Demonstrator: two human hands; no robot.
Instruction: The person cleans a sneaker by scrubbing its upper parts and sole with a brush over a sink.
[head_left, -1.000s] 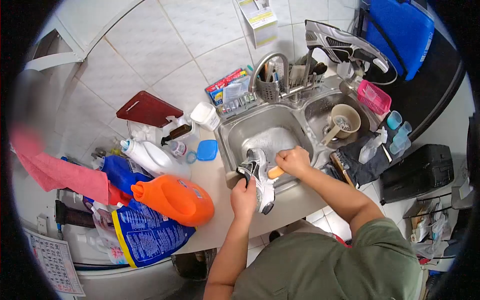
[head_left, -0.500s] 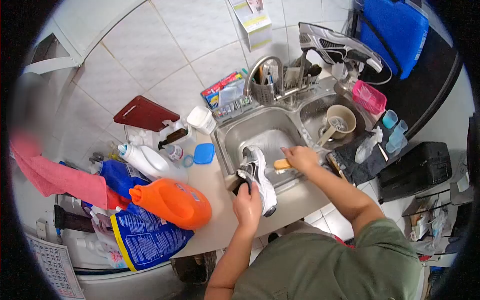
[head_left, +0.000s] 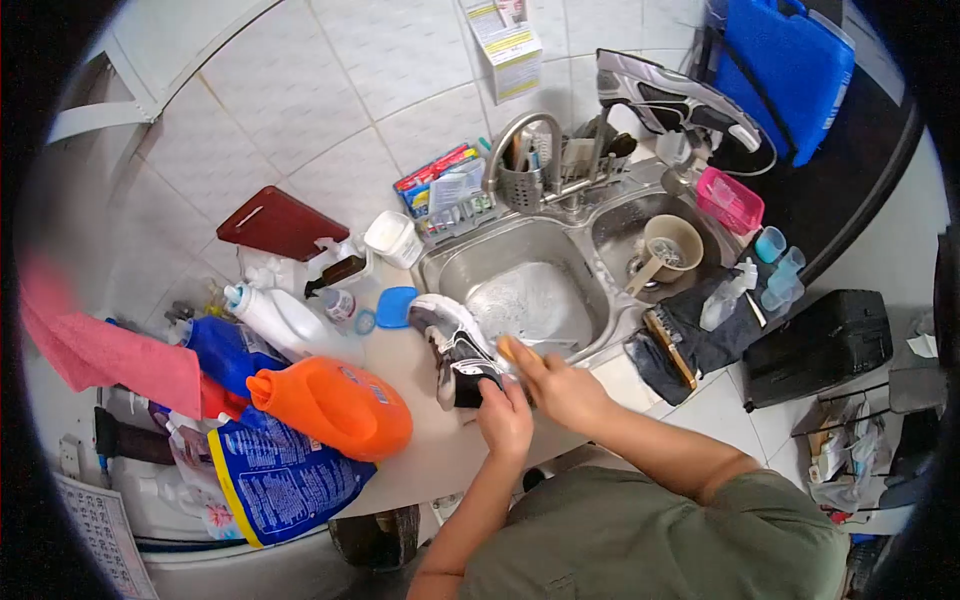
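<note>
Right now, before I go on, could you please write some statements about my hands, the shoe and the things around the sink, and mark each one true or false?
1. The left hand holds the shoe. True.
2. The right hand is empty. False: it holds a brush with a yellow handle.
3. The beige dipper is in the right basin. True.
4. The orange bottle is inside the sink. False: it is on the counter, left of the sink.
5. The blue lid is on the counter. True.
</note>
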